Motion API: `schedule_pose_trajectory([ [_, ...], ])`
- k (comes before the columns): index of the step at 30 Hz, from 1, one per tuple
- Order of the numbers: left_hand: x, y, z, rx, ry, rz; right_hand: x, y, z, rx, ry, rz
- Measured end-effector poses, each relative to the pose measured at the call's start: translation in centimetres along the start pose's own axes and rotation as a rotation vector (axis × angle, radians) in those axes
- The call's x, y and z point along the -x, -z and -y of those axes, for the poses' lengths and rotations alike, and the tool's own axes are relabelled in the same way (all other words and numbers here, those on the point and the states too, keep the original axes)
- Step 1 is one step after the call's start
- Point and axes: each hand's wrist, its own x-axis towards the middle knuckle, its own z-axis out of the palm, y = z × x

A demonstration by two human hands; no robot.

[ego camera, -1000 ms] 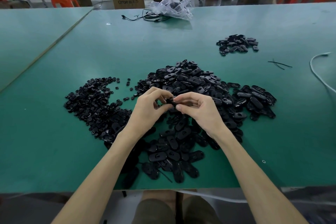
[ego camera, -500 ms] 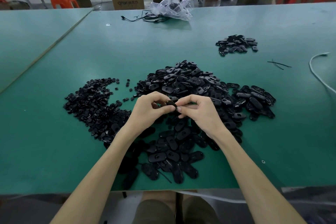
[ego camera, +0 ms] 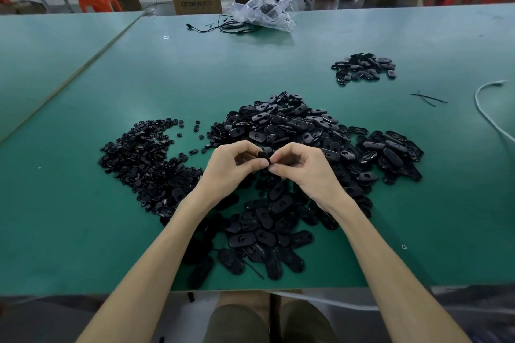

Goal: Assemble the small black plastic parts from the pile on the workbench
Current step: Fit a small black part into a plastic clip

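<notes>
A big pile of black oval plastic shells (ego camera: 289, 131) lies in the middle of the green workbench (ego camera: 83, 231). To its left spreads a heap of smaller black round parts (ego camera: 147, 159). My left hand (ego camera: 228, 167) and my right hand (ego camera: 306, 170) meet above the near side of the pile. Both pinch one small black part (ego camera: 265, 154) between thumbs and fingertips. Most of that part is hidden by my fingers.
A smaller separate heap of black shells (ego camera: 362, 68) lies at the far right. A crumpled clear plastic bag (ego camera: 264, 10) and black cables sit at the far edge. A white cable (ego camera: 485, 108) curves at the right edge, with thin black strips (ego camera: 429, 99) beside it.
Both hands stay together on the small part, with only slight shifts of the fingers around it. The piles have not moved.
</notes>
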Motion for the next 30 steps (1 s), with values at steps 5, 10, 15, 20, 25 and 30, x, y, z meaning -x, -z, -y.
schedule_pose_trajectory([
  [5, -0.01, -0.01, -0.08, 0.026, -0.033, 0.032, 0.05, -0.05, 0.23, 0.009, 0.011, 0.022],
  [10, 0.14, 0.23, 0.08, 0.229, -0.016, -0.049, 0.08, -0.27, 0.2, 0.02, -0.003, -0.035],
  [15, 0.08, 0.11, 0.06, 0.174, -0.035, -0.032, 0.12, -0.3, 0.12, -0.009, 0.002, -0.052],
  [20, 0.1, 0.21, 0.04, 0.179, -0.029, 0.011, 0.11, -0.28, 0.15, 0.014, 0.005, -0.046],
  [25, 0.07, 0.33, 0.15, 0.197, -0.039, 0.021, 0.12, -0.18, 0.06, 0.011, -0.005, -0.031],
  [30, 0.12, 0.18, 0.19, 0.18, -0.041, 0.026, 0.07, -0.21, 0.07, -0.012, -0.001, -0.075],
])
